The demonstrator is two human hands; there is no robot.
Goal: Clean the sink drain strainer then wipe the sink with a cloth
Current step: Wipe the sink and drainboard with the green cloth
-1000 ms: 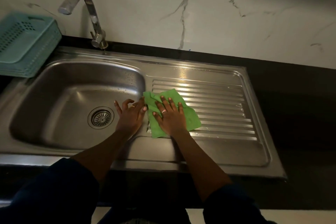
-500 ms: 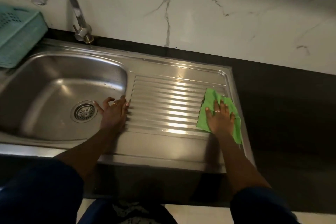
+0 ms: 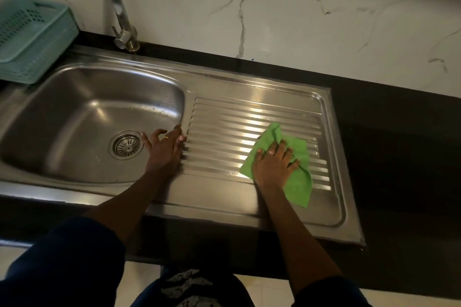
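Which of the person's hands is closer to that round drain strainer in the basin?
Left. The left hand rests beside the drain strainer, just to its right; the right hand presses the green cloth farther right on the drainboard.

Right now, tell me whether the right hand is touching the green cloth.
Touching: the head view shows the right hand pressed flat on the green cloth, with no gap.

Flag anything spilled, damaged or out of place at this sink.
Nothing stands out. The strainer sits flat in the drain, the green cloth lies under the right hand on the drainboard, and only droplets dot the basin.
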